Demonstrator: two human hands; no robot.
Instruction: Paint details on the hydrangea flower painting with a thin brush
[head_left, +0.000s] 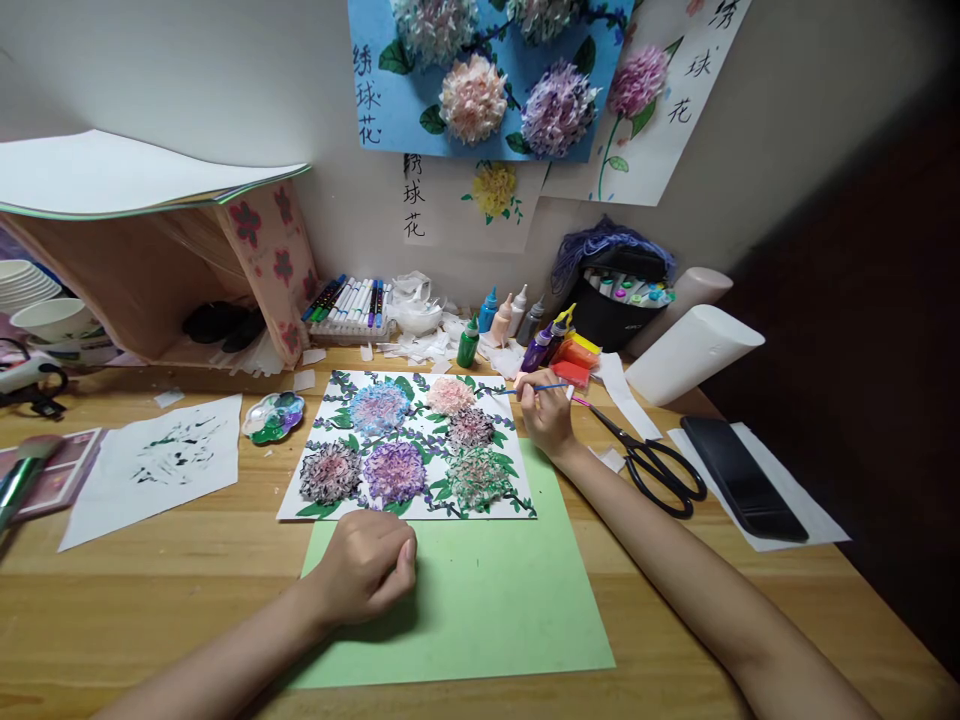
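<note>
While the right hand (546, 415) grasps a thin brush (553, 386) between its fingers at 2 to 3 o'clock of the painting (412, 440), the brush tip points toward the painting's right edge; contact cannot be confirmed. The left hand (366, 563) is clenched into a fist over the green sheet (480, 600) at 6 to 7 o'clock. The painting lies flat, overlapping the green sheet on the tabletop (210, 560). The palette (274, 417) sits near 9 o'clock, the green bottle (467, 345) at 1 o'clock, the scissors (656, 468) at 3 o'clock.
</note>
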